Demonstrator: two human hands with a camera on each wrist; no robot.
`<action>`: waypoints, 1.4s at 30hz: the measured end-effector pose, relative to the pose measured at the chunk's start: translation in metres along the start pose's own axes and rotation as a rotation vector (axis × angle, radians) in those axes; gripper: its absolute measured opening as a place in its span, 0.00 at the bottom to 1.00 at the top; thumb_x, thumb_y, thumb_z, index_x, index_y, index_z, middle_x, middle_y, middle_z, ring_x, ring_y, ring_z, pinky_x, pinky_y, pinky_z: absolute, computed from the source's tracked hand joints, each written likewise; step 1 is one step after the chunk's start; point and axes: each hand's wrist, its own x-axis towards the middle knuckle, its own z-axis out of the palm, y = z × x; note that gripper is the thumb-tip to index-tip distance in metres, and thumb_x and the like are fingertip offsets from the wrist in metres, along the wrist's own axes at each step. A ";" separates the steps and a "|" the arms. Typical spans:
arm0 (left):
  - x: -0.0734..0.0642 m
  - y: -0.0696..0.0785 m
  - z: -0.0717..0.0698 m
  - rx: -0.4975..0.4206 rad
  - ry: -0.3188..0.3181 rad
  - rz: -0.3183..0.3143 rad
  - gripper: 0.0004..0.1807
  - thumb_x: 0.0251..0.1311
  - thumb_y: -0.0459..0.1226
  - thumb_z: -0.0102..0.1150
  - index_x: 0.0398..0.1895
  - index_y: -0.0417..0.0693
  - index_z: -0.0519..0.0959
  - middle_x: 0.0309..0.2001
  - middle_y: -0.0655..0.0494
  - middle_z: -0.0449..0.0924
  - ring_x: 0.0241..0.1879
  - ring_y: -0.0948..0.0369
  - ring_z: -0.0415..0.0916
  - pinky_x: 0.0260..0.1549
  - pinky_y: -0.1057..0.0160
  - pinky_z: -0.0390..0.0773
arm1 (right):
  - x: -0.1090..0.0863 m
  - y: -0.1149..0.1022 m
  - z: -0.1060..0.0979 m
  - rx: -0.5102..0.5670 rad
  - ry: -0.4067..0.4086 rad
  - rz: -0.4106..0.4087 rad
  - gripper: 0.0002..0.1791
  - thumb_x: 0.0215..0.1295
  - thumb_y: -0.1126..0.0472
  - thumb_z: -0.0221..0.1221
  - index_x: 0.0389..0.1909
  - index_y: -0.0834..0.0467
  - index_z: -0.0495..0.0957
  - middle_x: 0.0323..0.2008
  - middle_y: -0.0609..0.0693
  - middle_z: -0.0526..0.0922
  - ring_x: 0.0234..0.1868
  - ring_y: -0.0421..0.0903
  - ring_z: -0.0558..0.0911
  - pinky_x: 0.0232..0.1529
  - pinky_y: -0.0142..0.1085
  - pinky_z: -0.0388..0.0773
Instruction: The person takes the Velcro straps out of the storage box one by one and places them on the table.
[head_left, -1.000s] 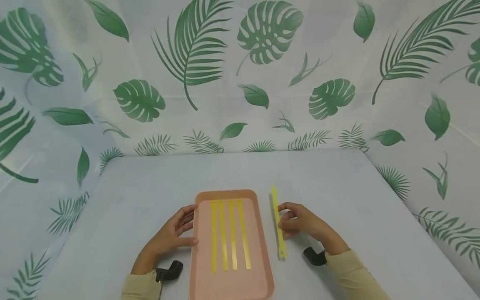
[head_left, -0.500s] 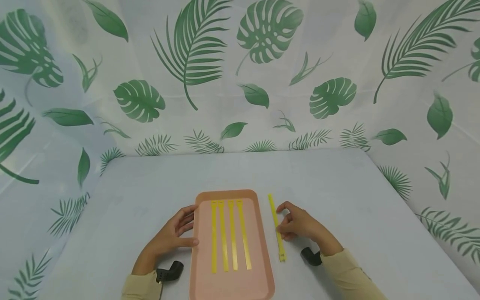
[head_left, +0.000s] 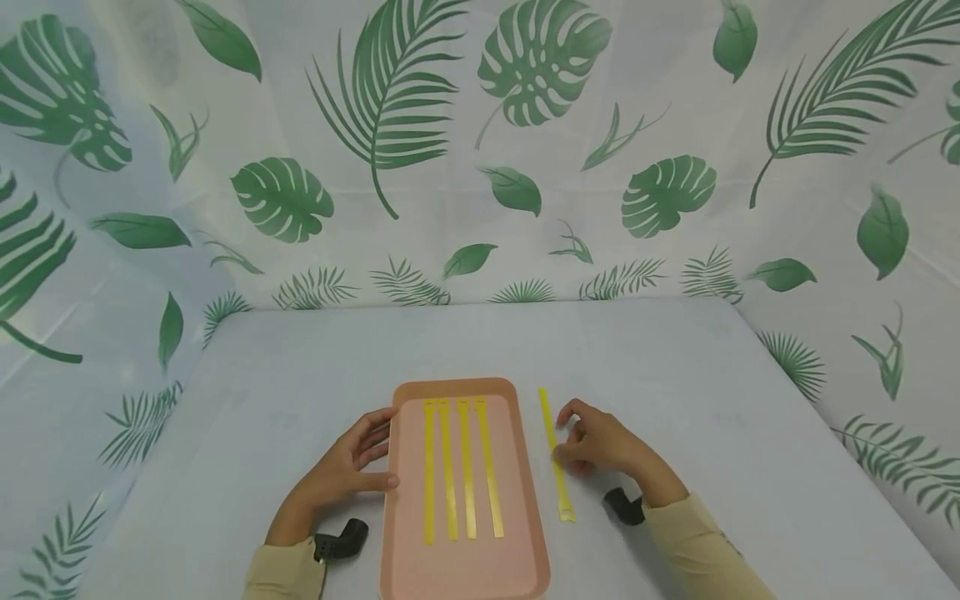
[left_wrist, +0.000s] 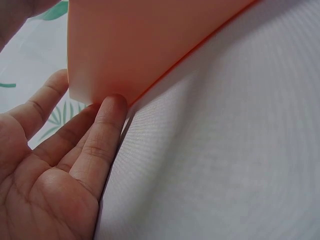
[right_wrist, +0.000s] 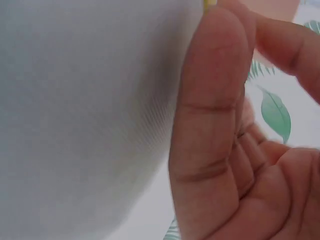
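Observation:
A pink tray carries several yellow cable ties, flat strips with slotted heads, side by side with heads at the far end. At the tray's left edge is my left hand, thumb on the rim and fingers spread along the side; the left wrist view shows straight fingers against the outer wall. Right of the tray, my right hand pinches another yellow cable tie near its middle, index finger raised. This tie's slotted head points toward me. Only a sliver of it shows beside the fingertips in the right wrist view.
All of this is on a table with a pale grey-white cloth. A white curtain with green leaf prints stands behind and at both sides. Black wrist cameras sit at both cuffs.
The right hand has brought the cable tie down and a little toward me beside the tray, and the tie has turned to show its slotted head flat. The left hand and the tray have stayed put.

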 end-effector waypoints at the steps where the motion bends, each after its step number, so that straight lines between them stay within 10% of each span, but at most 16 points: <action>1: 0.000 0.000 0.000 -0.002 0.000 -0.001 0.54 0.62 0.33 0.79 0.82 0.25 0.53 0.79 0.20 0.55 0.76 0.23 0.55 0.68 0.68 0.75 | 0.001 0.001 -0.002 -0.006 -0.006 -0.035 0.20 0.67 0.68 0.71 0.52 0.65 0.71 0.26 0.48 0.78 0.25 0.45 0.80 0.28 0.35 0.79; 15: 0.000 0.001 -0.001 -0.007 -0.007 -0.006 0.55 0.63 0.34 0.79 0.82 0.24 0.51 0.79 0.19 0.54 0.76 0.22 0.55 0.68 0.68 0.76 | 0.012 -0.008 -0.023 0.006 -0.019 -0.432 0.12 0.69 0.74 0.68 0.50 0.71 0.81 0.39 0.56 0.85 0.38 0.41 0.82 0.39 0.32 0.83; 22: 0.000 0.002 -0.001 -0.008 0.004 -0.042 0.55 0.62 0.34 0.80 0.83 0.26 0.52 0.80 0.21 0.54 0.76 0.25 0.58 0.67 0.68 0.76 | 0.024 -0.024 -0.024 0.003 -0.100 -0.482 0.13 0.70 0.74 0.68 0.53 0.72 0.81 0.46 0.69 0.85 0.41 0.43 0.87 0.44 0.36 0.87; 42: 0.001 0.002 -0.001 0.009 0.003 -0.059 0.56 0.62 0.35 0.79 0.84 0.29 0.52 0.81 0.24 0.54 0.76 0.28 0.60 0.67 0.68 0.76 | 0.057 -0.067 -0.006 -0.039 -0.265 -0.550 0.13 0.69 0.79 0.64 0.53 0.70 0.83 0.53 0.67 0.87 0.48 0.64 0.86 0.50 0.38 0.87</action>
